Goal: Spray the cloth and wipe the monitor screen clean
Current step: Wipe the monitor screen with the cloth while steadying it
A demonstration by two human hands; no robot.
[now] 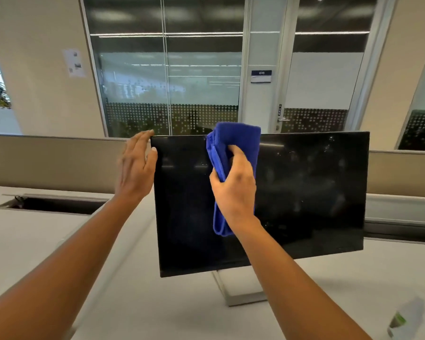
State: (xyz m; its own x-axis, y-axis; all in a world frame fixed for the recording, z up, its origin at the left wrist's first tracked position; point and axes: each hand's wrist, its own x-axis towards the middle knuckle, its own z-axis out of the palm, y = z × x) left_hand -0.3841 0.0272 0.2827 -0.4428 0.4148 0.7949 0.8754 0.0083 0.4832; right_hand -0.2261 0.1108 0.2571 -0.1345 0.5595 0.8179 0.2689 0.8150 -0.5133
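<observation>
Pale grey desk [133, 303] runs in front of a low beige partition [59, 160], with a frosted glass wall [169, 82] and a door [324, 82] behind it. A black monitor [304, 192] stands on the desk on a thin metal stand [241, 290], its screen dark.

Well to the left of the hands, a long recess [59, 204] is sunk into the desk. Something dark, perhaps cable, shows at its far left end, and the rest is in shadow. Down to the right of the grip, near the desk's front, sits a blurred spray bottle [406, 320], pale with a green label. What it holds I cannot tell.

The right hand [233, 190] is clenched round a folded blue cloth [236, 141], thumb on one side and fingers wrapped over the front, holding it against the upper part of the screen. The cloth rises above the fist, past the monitor's top edge, and a fold hangs below the wrist.

The left hand [135, 168] is released, fingers straight. Its fingertips reach the monitor's top left corner and its thumb lies along the left edge. To the right of the cloth, pale specks and smears show on the glass.
</observation>
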